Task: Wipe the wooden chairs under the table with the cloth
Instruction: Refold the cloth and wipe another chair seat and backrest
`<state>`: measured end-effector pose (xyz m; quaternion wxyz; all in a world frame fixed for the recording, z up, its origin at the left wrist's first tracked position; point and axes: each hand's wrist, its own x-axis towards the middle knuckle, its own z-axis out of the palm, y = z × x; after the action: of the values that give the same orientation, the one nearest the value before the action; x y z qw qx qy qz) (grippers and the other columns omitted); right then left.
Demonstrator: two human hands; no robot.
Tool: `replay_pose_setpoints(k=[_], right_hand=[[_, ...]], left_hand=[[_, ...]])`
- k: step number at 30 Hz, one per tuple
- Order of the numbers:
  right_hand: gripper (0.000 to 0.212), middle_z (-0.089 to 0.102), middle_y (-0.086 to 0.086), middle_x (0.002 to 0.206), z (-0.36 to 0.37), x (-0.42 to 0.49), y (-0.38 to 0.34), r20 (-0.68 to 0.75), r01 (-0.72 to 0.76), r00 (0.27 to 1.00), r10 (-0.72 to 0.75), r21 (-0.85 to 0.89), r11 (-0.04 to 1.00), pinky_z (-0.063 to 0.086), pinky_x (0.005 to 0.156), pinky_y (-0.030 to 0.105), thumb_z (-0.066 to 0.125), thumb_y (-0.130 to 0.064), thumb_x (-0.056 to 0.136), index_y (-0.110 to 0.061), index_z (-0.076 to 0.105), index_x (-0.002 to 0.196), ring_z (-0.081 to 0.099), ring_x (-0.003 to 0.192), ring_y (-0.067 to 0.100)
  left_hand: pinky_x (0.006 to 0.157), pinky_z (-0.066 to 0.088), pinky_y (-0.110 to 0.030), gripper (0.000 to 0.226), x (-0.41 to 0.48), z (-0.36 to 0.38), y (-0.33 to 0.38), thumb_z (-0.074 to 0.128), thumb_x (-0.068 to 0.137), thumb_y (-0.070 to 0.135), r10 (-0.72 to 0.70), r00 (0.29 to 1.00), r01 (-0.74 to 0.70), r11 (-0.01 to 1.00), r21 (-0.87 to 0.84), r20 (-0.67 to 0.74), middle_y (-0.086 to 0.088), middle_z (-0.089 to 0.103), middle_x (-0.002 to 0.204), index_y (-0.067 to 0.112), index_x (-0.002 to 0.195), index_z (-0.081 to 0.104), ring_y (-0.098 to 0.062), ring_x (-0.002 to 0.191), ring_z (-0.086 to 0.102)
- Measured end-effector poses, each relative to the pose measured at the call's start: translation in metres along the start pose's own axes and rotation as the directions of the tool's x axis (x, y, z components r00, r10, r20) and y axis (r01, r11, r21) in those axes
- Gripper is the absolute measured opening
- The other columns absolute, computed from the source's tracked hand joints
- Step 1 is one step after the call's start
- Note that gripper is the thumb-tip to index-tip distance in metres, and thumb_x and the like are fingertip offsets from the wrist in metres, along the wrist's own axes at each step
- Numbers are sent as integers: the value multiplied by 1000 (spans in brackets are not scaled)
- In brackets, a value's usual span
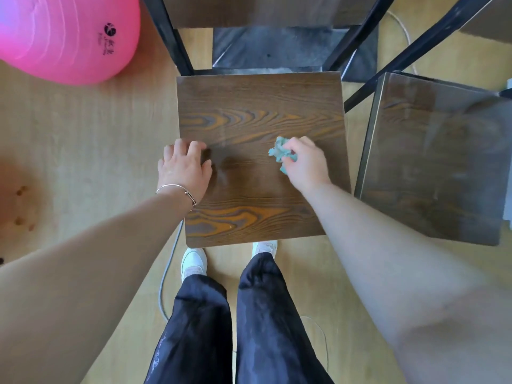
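A dark wooden chair seat (257, 112) with orange grain stands right in front of me. My right hand (306, 162) is closed around a crumpled teal cloth (279, 152) and presses it on the seat's right half. Resting flat on the left part of the seat is my left hand (185, 167), fingers spread, holding nothing; a thin bracelet circles its wrist. A second wooden chair seat (437, 167), duller and dusty-looking, stands to the right.
Black metal table legs (171, 37) and a dark base plate (271, 48) lie beyond the chair. A big pink exercise ball (66, 34) sits at the upper left. A grey cable (169, 273) runs on the light wood floor by my feet.
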<state>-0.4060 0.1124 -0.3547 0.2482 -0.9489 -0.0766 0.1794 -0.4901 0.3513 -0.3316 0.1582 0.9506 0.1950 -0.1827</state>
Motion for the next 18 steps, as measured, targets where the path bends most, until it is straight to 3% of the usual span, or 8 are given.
replay_pose_setpoints(k=[7, 11, 14, 18], right_hand=[[21, 60, 4, 101, 89, -122, -64, 185, 239, 949, -257, 112, 964, 52, 68, 37, 60, -5, 78, -14, 68, 94, 60, 83, 31], [25, 60, 2, 106, 105, -146, -78, 198, 175, 957, -211, 187, 967, 53, 76, 36, 60, -3, 83, -12, 69, 104, 60, 89, 25], [21, 61, 4, 101, 75, -114, -74, 60, 98, 992, -115, 230, 968, 41, 73, 20, 64, -2, 82, -9, 70, 101, 60, 85, 21], [20, 61, 8, 104, 19, -31, -57, -201, -29, 978, 59, 147, 989, 41, 81, 21, 64, -8, 83, -9, 69, 103, 60, 93, 24]], left_hand=[[94, 37, -47, 37, -41, 1, -38, 51, 93, 33, 66, 998, -67, 997, 31, 15, -9, 45, 129, 21, 127, 50, -35, 117, 38], [94, 37, -46, 36, -57, 2, -57, 50, 93, 33, 77, 997, -78, 996, 53, 14, -8, 45, 130, 22, 128, 50, -35, 116, 39], [94, 37, -46, 37, -56, 0, -64, 48, 94, 34, 88, 996, -89, 994, 64, 9, -7, 45, 131, 22, 129, 49, -34, 116, 39], [94, 37, -45, 40, -42, -6, -60, 47, 94, 35, 99, 995, -99, 992, 75, 0, -6, 43, 132, 23, 131, 46, -34, 118, 38]])
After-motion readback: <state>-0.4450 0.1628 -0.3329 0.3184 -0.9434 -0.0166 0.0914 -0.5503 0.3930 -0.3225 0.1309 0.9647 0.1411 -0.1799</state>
